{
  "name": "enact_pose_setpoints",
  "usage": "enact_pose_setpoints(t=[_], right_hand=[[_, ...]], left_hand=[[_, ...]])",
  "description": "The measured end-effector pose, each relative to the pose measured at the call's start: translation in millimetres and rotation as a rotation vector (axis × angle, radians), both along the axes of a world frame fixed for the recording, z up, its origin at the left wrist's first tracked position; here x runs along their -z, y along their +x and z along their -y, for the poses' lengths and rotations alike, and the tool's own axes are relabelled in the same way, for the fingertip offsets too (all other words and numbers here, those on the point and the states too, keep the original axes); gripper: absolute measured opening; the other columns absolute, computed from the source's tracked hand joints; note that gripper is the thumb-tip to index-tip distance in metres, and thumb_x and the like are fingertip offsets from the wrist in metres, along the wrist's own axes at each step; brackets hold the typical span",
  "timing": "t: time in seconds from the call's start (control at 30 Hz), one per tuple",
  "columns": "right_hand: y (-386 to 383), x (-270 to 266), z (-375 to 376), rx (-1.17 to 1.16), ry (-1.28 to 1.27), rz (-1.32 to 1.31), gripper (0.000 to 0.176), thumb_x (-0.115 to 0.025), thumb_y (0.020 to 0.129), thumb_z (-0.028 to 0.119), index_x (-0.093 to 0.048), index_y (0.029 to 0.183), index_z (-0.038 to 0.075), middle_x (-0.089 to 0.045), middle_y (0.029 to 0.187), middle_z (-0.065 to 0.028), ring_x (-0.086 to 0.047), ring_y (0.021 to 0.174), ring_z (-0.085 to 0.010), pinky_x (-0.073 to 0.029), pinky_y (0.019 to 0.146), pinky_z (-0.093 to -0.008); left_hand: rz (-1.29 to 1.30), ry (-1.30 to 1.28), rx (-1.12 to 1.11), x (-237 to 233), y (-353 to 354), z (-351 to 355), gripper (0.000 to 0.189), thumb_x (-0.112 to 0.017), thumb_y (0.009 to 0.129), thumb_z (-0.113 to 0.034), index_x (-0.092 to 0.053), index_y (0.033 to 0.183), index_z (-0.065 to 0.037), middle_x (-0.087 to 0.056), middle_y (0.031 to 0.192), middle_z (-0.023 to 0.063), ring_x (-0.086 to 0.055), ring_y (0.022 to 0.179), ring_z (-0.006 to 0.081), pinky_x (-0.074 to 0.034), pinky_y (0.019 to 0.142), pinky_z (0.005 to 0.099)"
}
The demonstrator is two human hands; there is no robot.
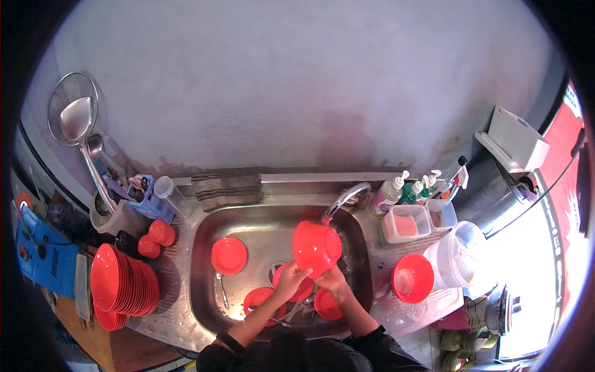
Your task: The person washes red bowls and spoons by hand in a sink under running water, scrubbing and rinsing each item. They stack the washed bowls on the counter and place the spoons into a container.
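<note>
A red bowl (313, 247) is tilted on its side between my hands, just under the spout of the faucet (338, 203). My left hand (294, 280) grips its lower left edge, with the thumb against the outside. My right hand (332, 280) is closed on the lower right side, its fingers partly hidden. Below lies the steel sink (201, 248), holding a red plate (229, 255) on the left and more red dishes (266, 304) near my forearms. A spoon (222, 291) lies under the plate, and other cutlery rests among the dishes.
A tall stack of red bowls (124, 282) stands left, near small red cups (161, 232) and a utensil bucket (111, 217). To the right are pump bottles (388, 196), a sponge container (405, 224), another red bowl (412, 278) and a clear plastic bucket (455, 254).
</note>
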State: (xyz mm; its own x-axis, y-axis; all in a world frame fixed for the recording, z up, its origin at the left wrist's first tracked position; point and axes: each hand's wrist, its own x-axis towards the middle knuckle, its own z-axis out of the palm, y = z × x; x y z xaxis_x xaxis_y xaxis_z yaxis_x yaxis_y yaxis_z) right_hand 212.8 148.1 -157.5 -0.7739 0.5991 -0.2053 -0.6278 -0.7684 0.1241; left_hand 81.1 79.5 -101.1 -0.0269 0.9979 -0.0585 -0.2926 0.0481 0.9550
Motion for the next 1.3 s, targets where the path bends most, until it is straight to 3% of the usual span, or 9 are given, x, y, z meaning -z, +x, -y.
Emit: enact_pose_setpoints(t=[0.07, 0.13, 0.2, 0.27, 0.47, 0.63, 0.73, 0.87, 1.3], right_hand=[[5.5, -3.3, -0.4, -0.049, -0.05, -0.105, 0.039, -0.038, 0.08, 0.033, -0.04, 0.11, 0.009, -0.044, 0.113, -0.0072, -0.043, 0.102, -0.0214, -0.033, 0.087, -0.0373], [13.1, -14.8, -3.3, -0.154, 0.176, 0.414, 0.044, -0.035, 0.08, 0.042, -0.037, 0.113, 0.013, -0.041, 0.114, -0.0072, -0.041, 0.103, -0.0255, -0.034, 0.086, -0.0408], [13.1, -50.2, -1.6, -0.086, 0.271, 0.469, 0.048, -0.034, 0.078, 0.046, -0.036, 0.113, 0.013, -0.044, 0.111, -0.008, -0.041, 0.103, -0.0265, -0.034, 0.085, -0.0419], [11.0, -78.9, -1.5, -0.019, 0.365, 0.524, 0.052, -0.034, 0.077, 0.05, -0.035, 0.114, 0.013, -0.046, 0.108, -0.0088, -0.042, 0.102, -0.0276, -0.034, 0.084, -0.0431], [4.5, -88.6, -4.4, -0.001, 0.632, 0.622, 0.062, -0.033, 0.077, 0.051, -0.014, 0.125, 0.016, -0.028, 0.123, -0.0087, -0.035, 0.108, -0.0279, -0.034, 0.082, -0.0472], [6.5, -92.1, -8.5, 0.038, 0.804, 0.896, 0.053, -0.04, 0.078, 0.016, -0.015, 0.124, 0.018, -0.028, 0.123, -0.0079, -0.037, 0.106, -0.0277, -0.041, 0.076, -0.0473], [7.1, -95.7, -12.5, 0.061, 0.659, 0.703, 0.059, -0.038, 0.072, 0.003, -0.015, 0.124, 0.018, -0.028, 0.122, -0.0079, -0.038, 0.106, -0.0277, -0.043, 0.075, -0.0461], [6.2, -84.3, -16.3, 0.225, 0.509, 0.7, 0.062, -0.037, 0.069, -0.001, -0.014, 0.124, 0.017, -0.029, 0.122, -0.0086, -0.038, 0.106, -0.0281, -0.042, 0.075, -0.047], [27.8, -58.5, -16.4, 0.355, 0.554, 0.917, 0.057, -0.038, 0.061, -0.006, -0.031, 0.116, 0.008, -0.043, 0.109, -0.009, -0.046, 0.096, -0.0245, -0.047, 0.068, -0.0386]], left_hand=[[-0.133, 0.039, -0.028, -8.6, -2.8, -2.9, 0.026, -0.051, 0.077, -0.015, -0.048, 0.099, -0.001, -0.056, 0.088, 0.0074, -0.052, 0.081, 0.0125, -0.041, 0.07, 0.0248], [-0.285, 0.046, -0.048, -21.5, -5.4, -4.0, 0.022, -0.052, 0.076, -0.015, -0.05, 0.094, -0.002, -0.057, 0.083, 0.0064, -0.053, 0.077, 0.013, -0.041, 0.067, 0.0263], [-0.436, 0.055, -0.073, -32.3, -9.3, -3.8, 0.019, -0.052, 0.075, -0.015, -0.053, 0.089, -0.002, -0.058, 0.079, 0.0054, -0.054, 0.074, 0.0135, -0.042, 0.065, 0.0279], [-1.321, 0.267, -0.115, -37.5, -13.8, -2.0, 0.016, -0.052, 0.07, -0.016, -0.055, 0.083, -0.007, -0.056, 0.072, 0.0051, -0.053, 0.066, 0.0183, -0.04, 0.063, 0.0322], [-1.653, 0.577, -0.106, -42.9, -16.4, 1.9, 0.02, -0.046, 0.064, -0.015, -0.055, 0.082, -0.013, -0.056, 0.078, -0.0018, -0.049, 0.072, 0.0154, -0.035, 0.067, 0.0338], [-1.694, 0.483, -0.071, -42.9, -26.9, 4.6, 0.024, -0.044, 0.065, -0.015, -0.055, 0.086, -0.016, -0.053, 0.088, -0.0043, -0.045, 0.075, 0.0155, -0.034, 0.065, 0.0331], [-1.674, 0.443, -0.173, -44.7, -28.6, 4.9, 0.03, -0.047, 0.065, -0.012, -0.053, 0.094, -0.016, -0.049, 0.096, -0.0027, -0.044, 0.077, 0.0165, -0.034, 0.066, 0.0332], [-1.34, 0.231, -0.426, -63.7, -26.6, 10.1, 0.04, -0.054, 0.065, -0.01, -0.047, 0.104, -0.014, -0.042, 0.106, 0.0053, -0.045, 0.083, 0.021, -0.033, 0.072, 0.0354], [-0.693, 0.073, -0.426, 3.0, -37.4, 22.7, 0.032, -0.052, 0.07, -0.007, -0.045, 0.1, -0.004, -0.04, 0.102, 0.0134, -0.044, 0.091, 0.025, -0.041, 0.07, 0.0285]])
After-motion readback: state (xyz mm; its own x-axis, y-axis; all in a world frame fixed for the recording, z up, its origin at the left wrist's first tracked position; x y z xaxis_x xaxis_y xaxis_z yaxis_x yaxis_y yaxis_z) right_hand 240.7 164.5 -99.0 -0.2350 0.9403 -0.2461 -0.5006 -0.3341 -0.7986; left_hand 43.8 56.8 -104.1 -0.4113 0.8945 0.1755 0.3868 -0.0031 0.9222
